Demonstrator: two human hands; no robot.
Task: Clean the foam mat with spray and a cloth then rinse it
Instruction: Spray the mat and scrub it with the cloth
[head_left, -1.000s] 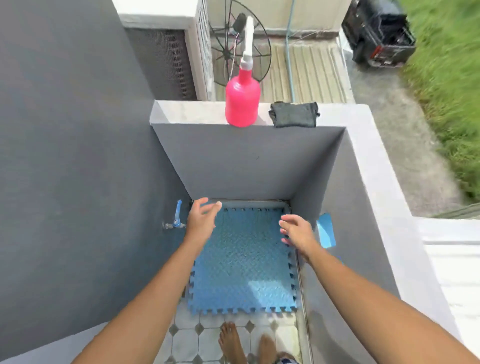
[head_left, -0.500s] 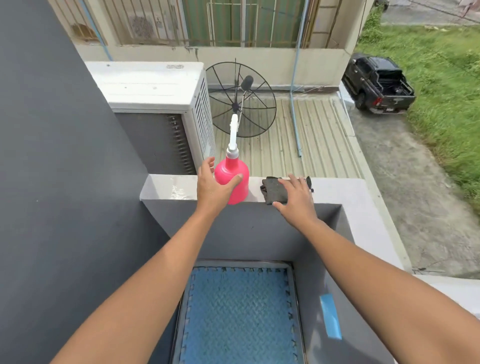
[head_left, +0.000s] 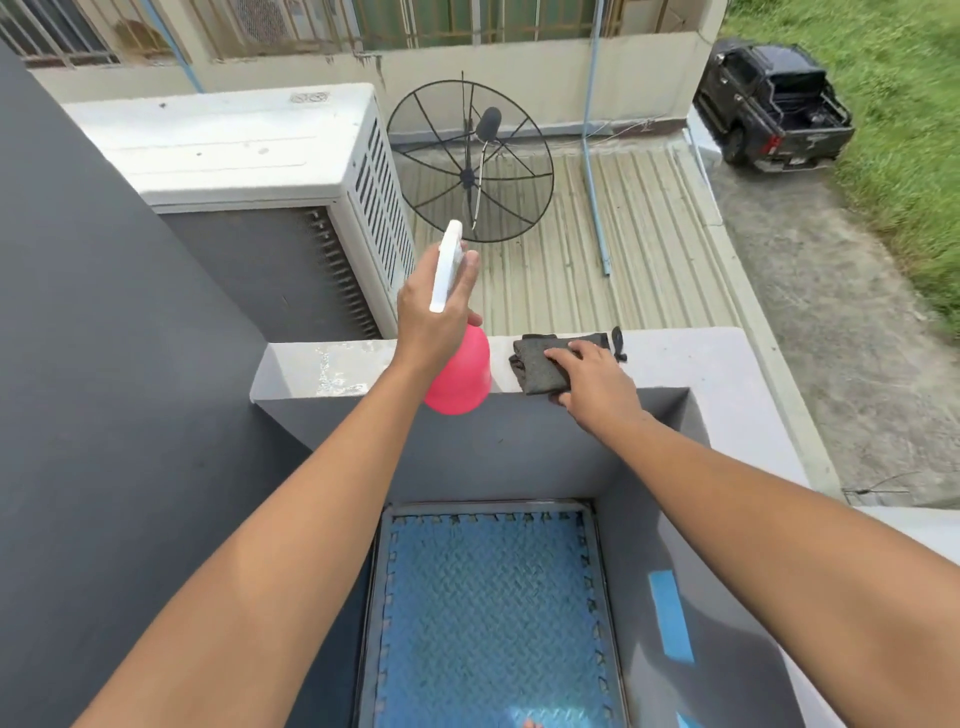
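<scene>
**Foam mat** (head_left: 493, 613): blue, interlocking edge, textured face. It lies flat on the floor of the narrow grey recess directly below the ledge (head_left: 322, 364). No foam, streaks or wipe marks are discernible on it. Judged status: spraying, wiping and rinsing are all outstanding, and the work stands at collecting the tools.

**Spray bottle** (head_left: 460, 374): pink body, white trigger head. It is held just above the ledge and appears clear of it. The left hand (head_left: 436, 306) has its fingers clenched around the neck and trigger.

**Cloth** (head_left: 540, 364): dark grey, folded, on the ledge just right of the bottle. The right hand (head_left: 597, 384) lies over it, fingers across the top and thumb tucked at the near edge, apparently pinching it.

**Beyond the ledge**
- White air-conditioner unit (head_left: 249, 156), to the left.
- Black mesh satellite dish (head_left: 470, 161), straight ahead.
- Corrugated roof (head_left: 623, 234), beneath the dish.
- Dark pickup truck (head_left: 774, 104) and grass (head_left: 883, 104), far right.

**Below the ledge**: blue strip (head_left: 670, 618) on the right-hand wall.

**Obstructions**: nothing lies on the mat. The recess walls crowd it closely on three sides, which probably limits elbow room. The drop behind the ledge could claim a fumbled cloth. No water source for rinsing is in view.
</scene>
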